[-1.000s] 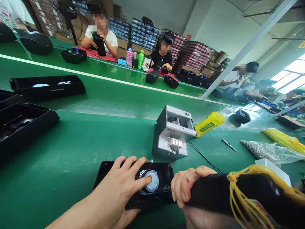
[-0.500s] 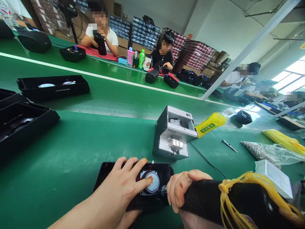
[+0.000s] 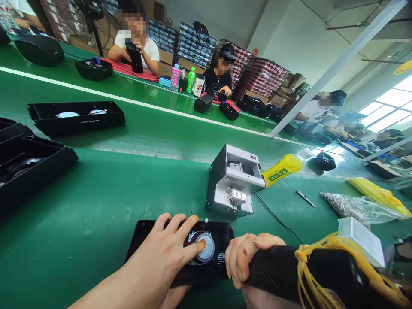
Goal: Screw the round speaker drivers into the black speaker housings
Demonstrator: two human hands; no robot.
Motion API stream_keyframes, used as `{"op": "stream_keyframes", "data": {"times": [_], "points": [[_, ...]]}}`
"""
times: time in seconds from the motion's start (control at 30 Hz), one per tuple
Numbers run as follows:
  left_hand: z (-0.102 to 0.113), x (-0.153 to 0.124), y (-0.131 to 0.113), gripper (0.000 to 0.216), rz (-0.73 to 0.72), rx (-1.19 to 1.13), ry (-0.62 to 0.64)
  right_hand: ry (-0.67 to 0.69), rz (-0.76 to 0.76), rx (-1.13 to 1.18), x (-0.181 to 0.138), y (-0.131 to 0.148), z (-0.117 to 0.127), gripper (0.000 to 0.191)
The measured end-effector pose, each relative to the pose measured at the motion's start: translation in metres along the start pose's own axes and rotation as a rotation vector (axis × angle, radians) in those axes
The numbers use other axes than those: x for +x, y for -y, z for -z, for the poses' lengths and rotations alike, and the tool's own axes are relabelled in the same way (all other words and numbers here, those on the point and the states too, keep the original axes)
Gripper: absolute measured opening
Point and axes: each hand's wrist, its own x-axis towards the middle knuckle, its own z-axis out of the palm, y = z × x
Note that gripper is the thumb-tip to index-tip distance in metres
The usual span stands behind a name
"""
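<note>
"Green tabletop [image 3: 135,189] stretches toward ten o'clock. Where's the housing [image 3: 222,234]?"

"Six o'clock: my left hand [image 3: 170,253], splayed, clasps it. My right hand [image 3: 246,253] grips the black tool [image 3: 280,271] by the housing's three-o'clock edge."

A shallow black case [image 3: 224,234] is lying at the bottom centre of the frame, its open side facing up and its left part mostly hidden. Inside, a round silver speaker [image 3: 208,252] with a speckled grey back is sitting right of the case's middle. From it a thin red-and-black wire [image 3: 198,237] is running up toward the far edge, ending in a small white plug [image 3: 206,220]. A thick black power tool [image 3: 277,268] is stretching sideways across the lower right, its ribbed nose pointing left over the case, yellow rubber bands [image 3: 301,254] wrapping its body.
</note>
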Motion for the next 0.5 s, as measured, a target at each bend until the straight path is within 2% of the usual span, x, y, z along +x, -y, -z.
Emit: {"op": "stream_keyframes", "data": {"times": [0.1, 0.2, 0.27, 0.37, 0.43, 0.5], "points": [[-0.004, 0.001, 0.002, 0.061, -0.006, 0.009, -0.015, -0.201, 0.113, -0.045, -0.001, 0.004, -0.016, 0.043], [-0.008, 0.001, 0.000, 0.067, 0.031, 0.042, -0.050, -0.234, 0.195, -0.075, 0.007, 0.018, -0.018, 0.060], [-0.009, 0.001, -0.002, 0.069, 0.048, 0.084, -0.050, -0.298, 0.321, -0.121, 0.021, 0.033, -0.011, 0.073], [-0.012, 0.001, -0.002, 0.075, 0.054, 0.150, -0.035, -0.428, 0.531, -0.251, 0.052, 0.056, 0.005, 0.072], [-0.014, 0.001, 0.002, 0.080, 0.031, 0.163, -0.002, -0.447, 0.601, -0.339, 0.075, 0.063, 0.016, 0.071], [-0.017, 0.002, 0.006, 0.080, -0.012, 0.172, 0.019, -0.461, 0.597, -0.400, 0.094, 0.063, 0.021, 0.071]]}}
